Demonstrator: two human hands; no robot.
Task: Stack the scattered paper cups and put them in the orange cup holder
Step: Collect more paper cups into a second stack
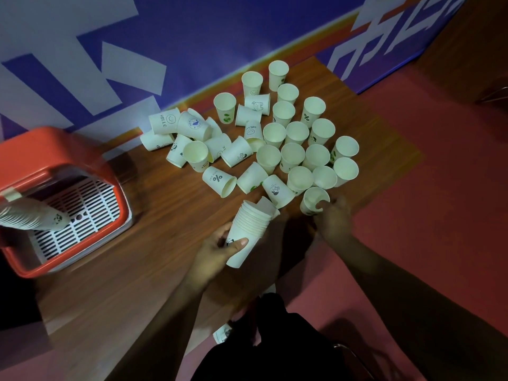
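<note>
Paper cup stack (248, 229) between left fingers (223, 232)

Wooden table (154, 259), blue banner (206, 37)

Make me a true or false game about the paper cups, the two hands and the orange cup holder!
1. The left hand holds a stack of cups. True.
2. The right hand holds nothing. False: it grips one upright cup at the rim.
3. The orange cup holder has no cups inside. False: a second stack lies in it.
4. Some loose cups lie on their sides on the table. True.
</note>
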